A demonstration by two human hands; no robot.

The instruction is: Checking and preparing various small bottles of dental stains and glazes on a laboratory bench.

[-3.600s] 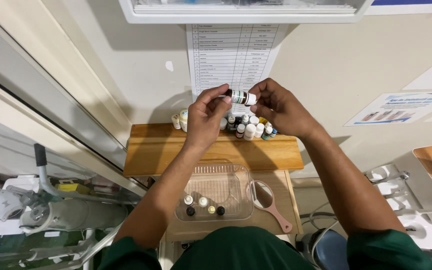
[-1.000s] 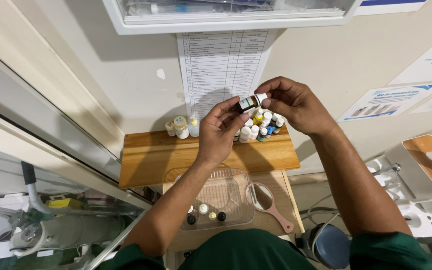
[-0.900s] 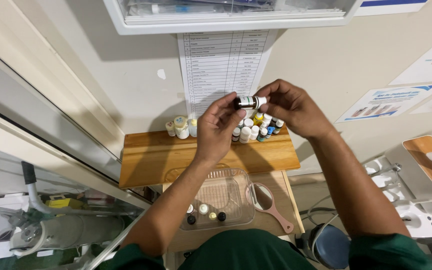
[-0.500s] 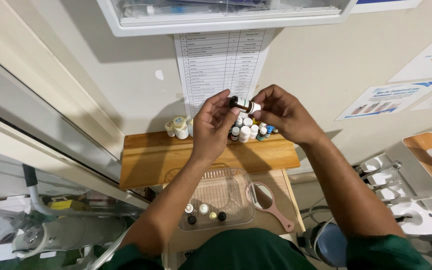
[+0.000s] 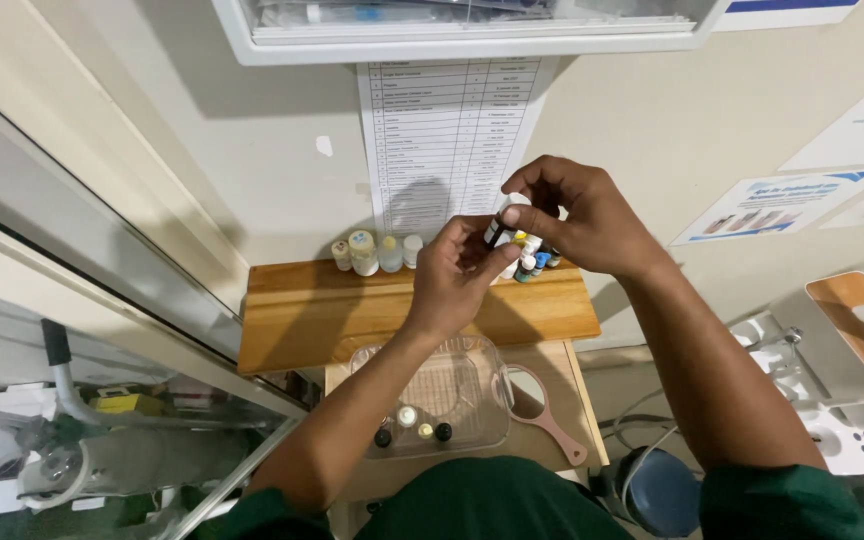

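Seen from the head camera, both forearms reach up from the bottom edge and meet above the wooden shelf (image 5: 402, 310), with dark green sleeves at the elbows. The left hand (image 5: 452, 275) is raised over the shelf's middle, palm turned toward the wall, its fingers curled and its thumb and fingertips closed on the lower end of a small dark bottle (image 5: 497, 225). The right hand (image 5: 577, 215) comes in from the right above the shelf's back edge, wrist bent, its thumb and forefinger pinched around the bottle's white top end while the other fingers arch loosely over it. The bottle hangs in the air just above the shelf's rear right part, held between the two hands; its long axis stands nearly upright in the picture, leaning slightly, with the pale end pointing up toward the printed list (image 5: 447, 140) on the wall and the dark end down toward the left palm. Directly under the hands, a cluster of small bottles (image 5: 532, 260) with coloured caps stands on the shelf against the wall. Further left along the shelf's back edge stands a row of pale jars (image 5: 372, 252). Below the shelf's front edge lies a clear plastic tray (image 5: 442, 395) with a few small vials in it, and just right of the tray lies a pink hand mirror (image 5: 537, 405).
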